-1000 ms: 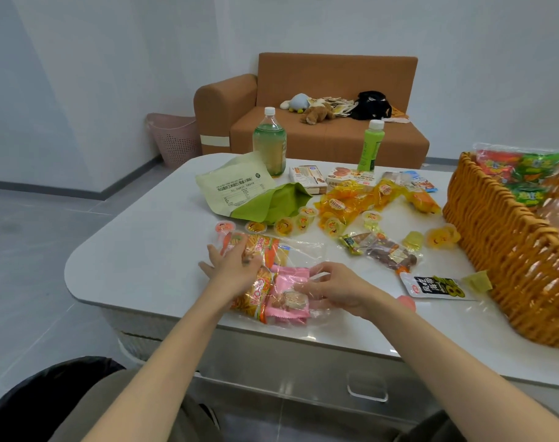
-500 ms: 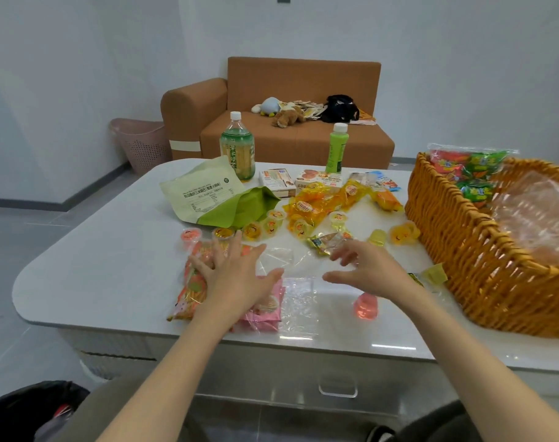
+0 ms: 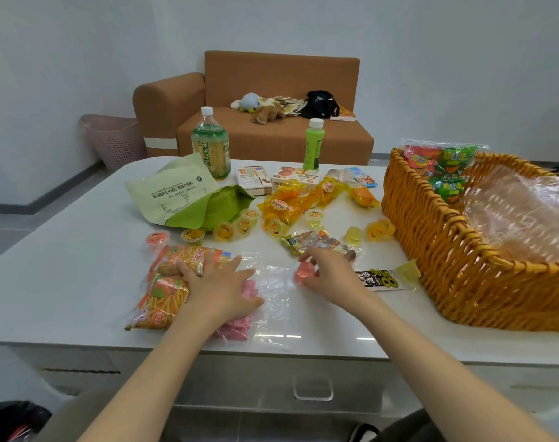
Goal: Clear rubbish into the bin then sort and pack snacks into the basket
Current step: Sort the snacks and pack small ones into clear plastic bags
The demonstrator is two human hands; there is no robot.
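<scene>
Jelly cup (image 3: 304, 272) now between right fingers (image 3: 322, 261)

Can see only edges of the pink packets (image 3: 238, 328) under the left hand (image 3: 219, 290). Half lost behind the right hand's (image 3: 332, 275) curled fingers (image 3: 319, 260): pink jelly cup (image 3: 303, 273). Cut by the right edge: wicker basket (image 3: 431, 237).

brown sofa (image 3: 271, 135) with soft toys (image 3: 268, 111)

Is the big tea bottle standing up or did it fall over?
Standing up. The big tea bottle is upright on the table, with its white cap on top.
</scene>
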